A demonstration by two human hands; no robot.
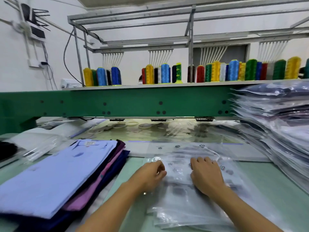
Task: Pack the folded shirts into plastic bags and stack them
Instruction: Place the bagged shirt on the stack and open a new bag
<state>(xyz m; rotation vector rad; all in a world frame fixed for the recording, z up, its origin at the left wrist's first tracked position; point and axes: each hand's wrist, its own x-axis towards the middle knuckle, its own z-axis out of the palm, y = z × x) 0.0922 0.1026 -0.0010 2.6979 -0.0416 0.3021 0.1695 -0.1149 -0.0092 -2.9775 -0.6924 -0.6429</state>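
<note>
A pile of folded shirts (55, 174) lies at the left, light blue on top, with pink, maroon and navy ones beneath. In front of me lies a loose heap of empty clear plastic bags (192, 195) with printed marks. My left hand (151, 173) pinches the left edge of the top bag. My right hand (206, 174) rests on the same bag with its fingers bent down onto the plastic. A tall stack of bagged shirts (275, 131) stands at the right.
A green machine beam (133, 102) crosses the table behind, with coloured thread cones (167, 72) on the shelf above. More clear bags (38, 144) lie at the far left. Tape rolls (133, 124) sit under the beam.
</note>
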